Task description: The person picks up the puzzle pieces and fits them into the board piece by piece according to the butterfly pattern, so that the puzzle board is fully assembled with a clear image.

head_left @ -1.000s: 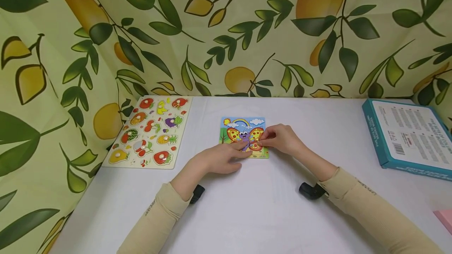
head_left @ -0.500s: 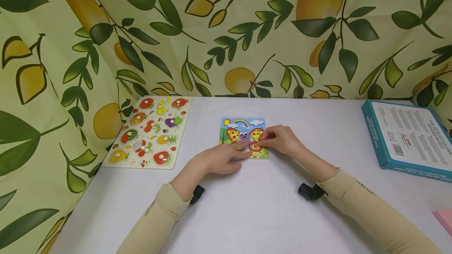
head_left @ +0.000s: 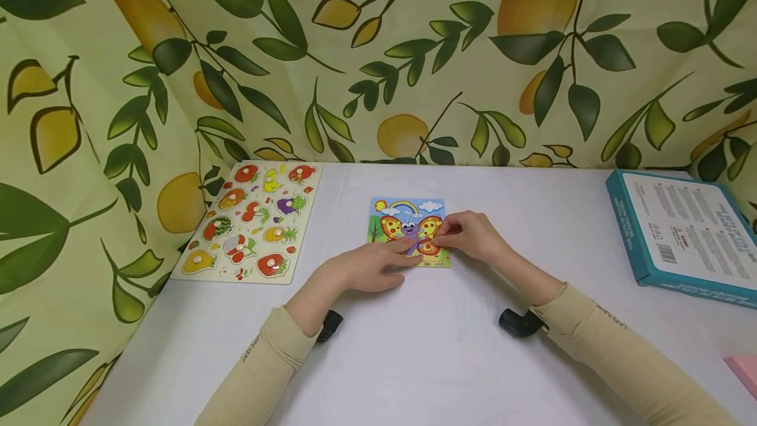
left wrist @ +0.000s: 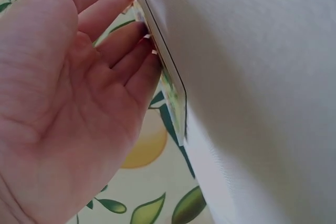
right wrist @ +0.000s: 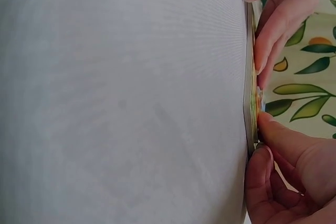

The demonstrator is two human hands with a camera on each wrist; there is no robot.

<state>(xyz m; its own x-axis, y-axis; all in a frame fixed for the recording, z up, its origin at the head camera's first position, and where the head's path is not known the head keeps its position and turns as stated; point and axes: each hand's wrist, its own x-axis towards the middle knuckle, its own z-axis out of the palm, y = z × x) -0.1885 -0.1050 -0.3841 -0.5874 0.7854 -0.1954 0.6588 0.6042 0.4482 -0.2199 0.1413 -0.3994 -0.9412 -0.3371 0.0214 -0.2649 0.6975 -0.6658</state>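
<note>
A small butterfly jigsaw puzzle (head_left: 408,208) with a rainbow and sun lies flat on the white table in the head view. My left hand (head_left: 374,264) rests on its lower left part, fingers extended over the butterfly's body; in the left wrist view the left hand (left wrist: 79,93) shows its palm and fingertips on the board. At the right edge, my right hand (head_left: 470,234) pinches a puzzle piece (head_left: 427,248) at the lower right wing. The right wrist view shows this piece (right wrist: 261,98) slightly raised above the board, beside the right thumb. Fingers partly hide the picture.
A fruit peg puzzle board (head_left: 251,222) lies at the back left. On the right is a teal box (head_left: 692,229) with a printed white label. A pink item (head_left: 742,370) shows at the right edge. Leaf-and-fruit patterned cloth (head_left: 378,51) hangs behind and at the left.
Both hands stay in place on the puzzle. Only a very slight shift of the head view shows.
</note>
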